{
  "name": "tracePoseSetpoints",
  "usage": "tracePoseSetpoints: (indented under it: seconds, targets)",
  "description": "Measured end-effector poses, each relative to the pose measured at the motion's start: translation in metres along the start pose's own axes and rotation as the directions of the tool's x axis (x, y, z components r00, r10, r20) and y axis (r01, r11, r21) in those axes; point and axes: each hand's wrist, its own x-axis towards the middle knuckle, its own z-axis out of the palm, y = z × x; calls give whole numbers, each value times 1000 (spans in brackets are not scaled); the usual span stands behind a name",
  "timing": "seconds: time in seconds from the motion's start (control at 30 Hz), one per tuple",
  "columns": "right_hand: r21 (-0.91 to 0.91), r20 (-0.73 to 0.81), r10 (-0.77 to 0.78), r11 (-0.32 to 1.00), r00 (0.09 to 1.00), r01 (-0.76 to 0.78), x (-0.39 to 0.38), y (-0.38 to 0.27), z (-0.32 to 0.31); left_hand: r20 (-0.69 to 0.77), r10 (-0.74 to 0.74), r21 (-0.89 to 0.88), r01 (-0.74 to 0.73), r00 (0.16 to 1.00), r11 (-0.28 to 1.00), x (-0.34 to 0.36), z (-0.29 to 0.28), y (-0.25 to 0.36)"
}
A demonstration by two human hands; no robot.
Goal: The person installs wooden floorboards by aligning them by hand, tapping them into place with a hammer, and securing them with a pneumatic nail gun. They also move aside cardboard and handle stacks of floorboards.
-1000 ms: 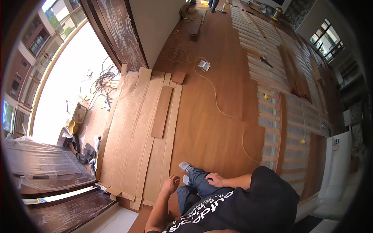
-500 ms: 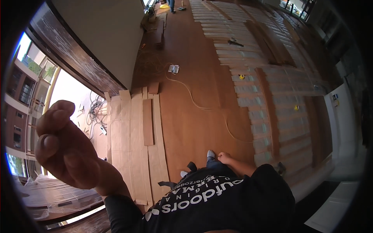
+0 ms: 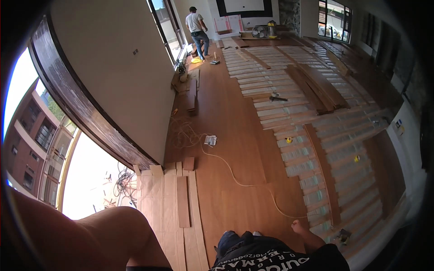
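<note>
My left arm (image 3: 90,230) is bent up close on the left, filling the lower left corner; its hand is outside the picture. My right hand (image 3: 297,226) hangs low by my right side, small in view, with its fingers curled in and nothing seen in them. Below it lies the brown wood floor (image 3: 235,203). A thin pale hose (image 3: 233,174) snakes over the boards and ends near that hand in the picture. To the right, a long plank (image 3: 323,174) lies across pale battens (image 3: 298,169).
Ahead, a person (image 3: 197,31) stands by a window. Stacked planks (image 3: 316,88), a fan (image 3: 259,31) and yellow tape measures (image 3: 289,140) lie about. Beside the doorway, a loose board (image 3: 183,201) rests on cardboard sheeting (image 3: 153,198). A small power tool (image 3: 342,236) is at lower right.
My view has tilted up, bringing the far wall and the person into sight. My left hand, raised with bent fingers before, has left the picture; only the arm shows. My right hand stays low.
</note>
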Motion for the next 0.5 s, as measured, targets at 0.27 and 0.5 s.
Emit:
tracePoseSetpoints:
  seconds: [0.27,0.5]
  targets:
    - [-30,-133,145,988,980,-150,19,-50,-9,-58,21,16,-20,998,1000,-37,-21,-113]
    - [-46,-276,172,980,946,-191,51,-62,60,-84,210,-131,-219,974,967,-130,25,-246]
